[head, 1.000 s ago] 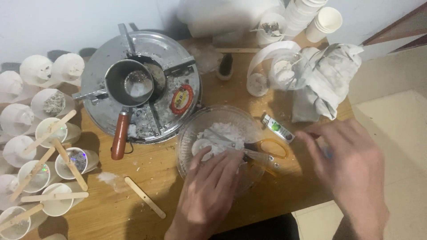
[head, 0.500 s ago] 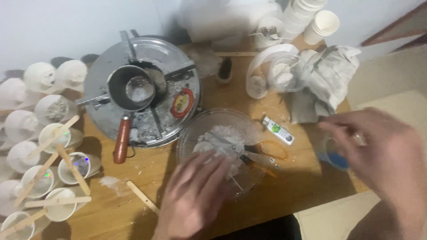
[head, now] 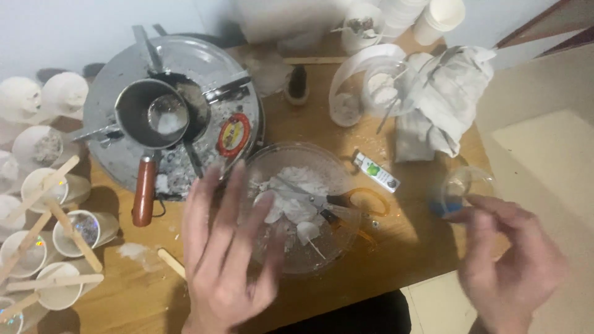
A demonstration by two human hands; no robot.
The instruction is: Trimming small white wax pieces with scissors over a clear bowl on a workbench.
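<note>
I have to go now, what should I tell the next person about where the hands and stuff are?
Left hand: open, fingers spread over the near-left rim of the clear bowl, holding nothing.
Right hand: at the table's right edge, fingertips at a small clear cup; whether it grips is unclear.
The bowl holds white pieces and scissors.
Small pot sits on the round metal cooker.
Paper cups with wooden sticks stand at left.

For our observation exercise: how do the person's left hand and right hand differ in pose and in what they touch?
The left hand is spread flat, fingers apart, over the rim of the clear glass bowl; the right hand is curled, fingertips at a small clear cup. The left hand is above the wooden table; the right hand is past the table's edge. Both are bare.
</note>
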